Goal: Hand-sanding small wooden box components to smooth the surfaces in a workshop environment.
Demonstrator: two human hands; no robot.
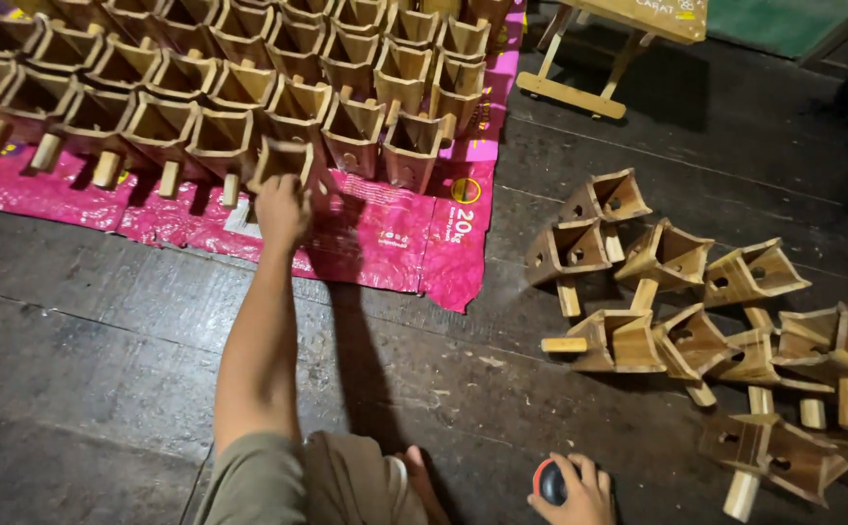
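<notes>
My left hand (pixel 281 207) is stretched forward over the pink plastic sheet (pixel 414 243), shut on a small square wooden funnel-shaped box (pixel 286 158) with a peg handle, held at the front edge of the rows. Several rows of the same wooden boxes (pixel 249 68) stand packed together on the sheet. My right hand (pixel 577 494) rests low at the bottom of the view, closed around a small round black and red object (pixel 548 481). A loose pile of the same wooden boxes (pixel 677 321) lies on the dark floor to the right.
The floor is dark worn wooden planks (pixel 84 350). A light wooden stand (pixel 580 68) sits at the back right, beside a green mat (pixel 784 24). My knee in olive cloth (pixel 278 481) is at the bottom.
</notes>
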